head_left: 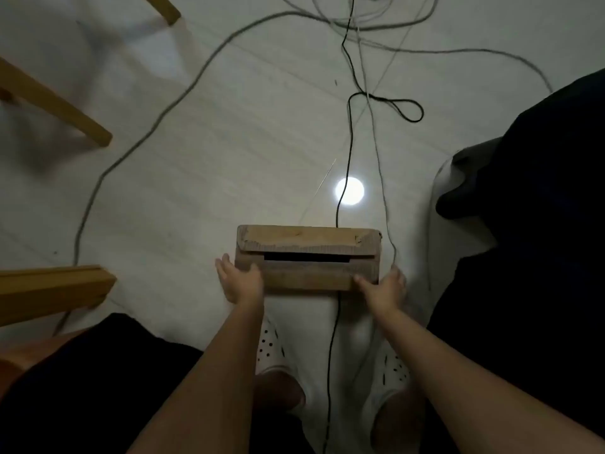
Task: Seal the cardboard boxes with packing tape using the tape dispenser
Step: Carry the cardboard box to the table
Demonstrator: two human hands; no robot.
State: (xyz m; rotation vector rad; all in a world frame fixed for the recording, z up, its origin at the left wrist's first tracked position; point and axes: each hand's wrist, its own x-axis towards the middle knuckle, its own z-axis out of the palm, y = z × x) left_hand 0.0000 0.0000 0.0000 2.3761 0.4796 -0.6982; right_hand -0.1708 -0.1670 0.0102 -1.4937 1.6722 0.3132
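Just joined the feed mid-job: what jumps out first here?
A cardboard box sits low in the middle on the pale floor, its top flaps leaving a dark gap, with the left hand and right hand at its two ends. Just beyond it a bright round light spot glares off the floor, and loose cables trail across it.
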